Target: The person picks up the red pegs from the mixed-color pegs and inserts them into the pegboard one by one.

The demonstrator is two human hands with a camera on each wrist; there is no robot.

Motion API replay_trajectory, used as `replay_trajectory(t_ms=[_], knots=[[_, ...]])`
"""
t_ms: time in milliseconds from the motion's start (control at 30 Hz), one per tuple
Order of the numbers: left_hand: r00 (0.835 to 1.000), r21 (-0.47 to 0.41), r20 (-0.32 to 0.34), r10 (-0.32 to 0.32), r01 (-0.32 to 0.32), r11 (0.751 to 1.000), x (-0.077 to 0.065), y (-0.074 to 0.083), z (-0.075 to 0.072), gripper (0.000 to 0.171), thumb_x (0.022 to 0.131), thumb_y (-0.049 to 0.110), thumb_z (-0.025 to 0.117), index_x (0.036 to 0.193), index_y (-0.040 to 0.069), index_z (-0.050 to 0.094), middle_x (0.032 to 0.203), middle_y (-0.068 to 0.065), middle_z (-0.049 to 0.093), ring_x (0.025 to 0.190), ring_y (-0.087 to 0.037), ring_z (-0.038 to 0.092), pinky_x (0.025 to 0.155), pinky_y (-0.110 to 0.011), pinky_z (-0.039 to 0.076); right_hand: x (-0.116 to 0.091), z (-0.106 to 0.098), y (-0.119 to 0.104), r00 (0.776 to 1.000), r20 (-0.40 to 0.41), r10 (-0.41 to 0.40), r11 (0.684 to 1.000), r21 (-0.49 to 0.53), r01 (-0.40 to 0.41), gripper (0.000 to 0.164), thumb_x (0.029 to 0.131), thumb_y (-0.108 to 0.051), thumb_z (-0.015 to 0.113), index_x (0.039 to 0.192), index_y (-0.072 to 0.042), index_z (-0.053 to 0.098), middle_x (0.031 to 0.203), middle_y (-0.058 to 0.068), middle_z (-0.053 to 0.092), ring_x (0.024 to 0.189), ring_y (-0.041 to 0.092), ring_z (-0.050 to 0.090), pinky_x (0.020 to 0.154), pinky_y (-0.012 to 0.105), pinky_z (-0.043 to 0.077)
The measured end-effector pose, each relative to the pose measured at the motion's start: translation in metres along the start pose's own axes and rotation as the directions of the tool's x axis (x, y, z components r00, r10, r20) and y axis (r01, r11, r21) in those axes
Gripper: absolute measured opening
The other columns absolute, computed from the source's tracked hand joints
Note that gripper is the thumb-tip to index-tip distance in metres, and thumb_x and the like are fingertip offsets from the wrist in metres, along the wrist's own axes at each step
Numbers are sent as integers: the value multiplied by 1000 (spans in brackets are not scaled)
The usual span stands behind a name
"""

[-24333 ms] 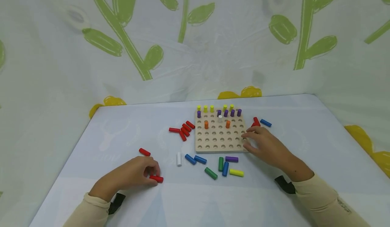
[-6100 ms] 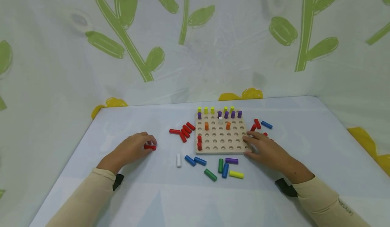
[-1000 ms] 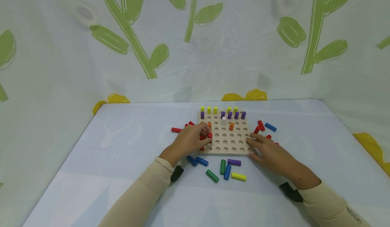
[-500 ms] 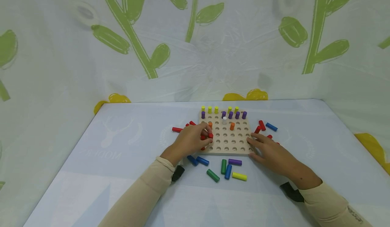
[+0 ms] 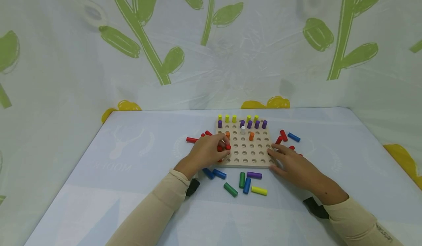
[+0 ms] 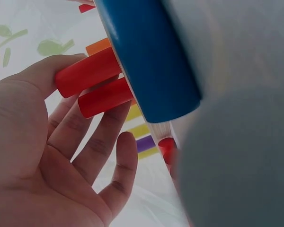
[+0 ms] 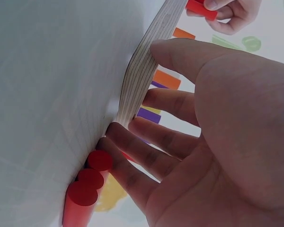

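A pale wooden peg board (image 5: 248, 157) lies flat on the table with rows of round holes. My left hand (image 5: 202, 152) pinches a red peg (image 5: 228, 147) between thumb and fingers, upright at the board's second column from the left. In the left wrist view, another red peg (image 6: 106, 97) stands beside the pinched one. My right hand (image 5: 295, 169) rests against the board's right edge, fingers loosely bent and thumb at the near corner. Yellow pegs (image 5: 234, 118) and purple pegs (image 5: 257, 124) stand in the back rows; a white peg (image 5: 243, 130) and an orange peg (image 5: 251, 136) stand nearer.
Loose pegs lie in front: blue (image 5: 219, 173), green (image 5: 230, 189), purple (image 5: 254, 175) and yellow (image 5: 259, 190). Red pegs lie left (image 5: 192, 140), partly behind my left hand. Several red ones (image 5: 283, 135) and a blue peg (image 5: 293, 137) lie right of the board.
Since the earliest frame, red pegs have gone into the board's left column. My left hand has carried another red peg from the left table to the board. Over the last second, both hands stay nearly still.
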State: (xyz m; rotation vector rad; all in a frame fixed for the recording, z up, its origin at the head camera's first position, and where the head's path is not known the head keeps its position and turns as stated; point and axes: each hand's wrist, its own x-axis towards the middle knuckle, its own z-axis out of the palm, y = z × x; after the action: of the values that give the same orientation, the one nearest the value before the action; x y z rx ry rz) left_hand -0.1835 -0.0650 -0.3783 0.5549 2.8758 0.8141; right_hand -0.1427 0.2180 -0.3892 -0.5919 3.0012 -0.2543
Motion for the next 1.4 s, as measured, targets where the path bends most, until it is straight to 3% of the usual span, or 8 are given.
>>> replay_trajectory(t_ms=[1000, 1400], knots=[[1000, 36, -10, 15, -15, 999, -3, -3, 6, 19, 89, 29, 76, 99, 21, 63, 82, 9, 69, 69, -8, 59, 59, -21, 46, 0, 7, 0, 1000, -21, -3, 1000, -32, 2, 63, 88, -33, 76, 143, -9, 55, 150, 20, 47, 134, 43, 50, 98, 56, 51], [1000, 28, -14, 26, -26, 999, -4, -5, 9, 19, 90, 29, 76, 101, 20, 64, 87, 8, 72, 72, -8, 60, 62, -21, 48, -1, 11, 0, 999, -31, -10, 1000, -19, 10, 62, 89, -32, 76, 143, -8, 55, 149, 21, 48, 134, 45, 50, 98, 57, 51]])
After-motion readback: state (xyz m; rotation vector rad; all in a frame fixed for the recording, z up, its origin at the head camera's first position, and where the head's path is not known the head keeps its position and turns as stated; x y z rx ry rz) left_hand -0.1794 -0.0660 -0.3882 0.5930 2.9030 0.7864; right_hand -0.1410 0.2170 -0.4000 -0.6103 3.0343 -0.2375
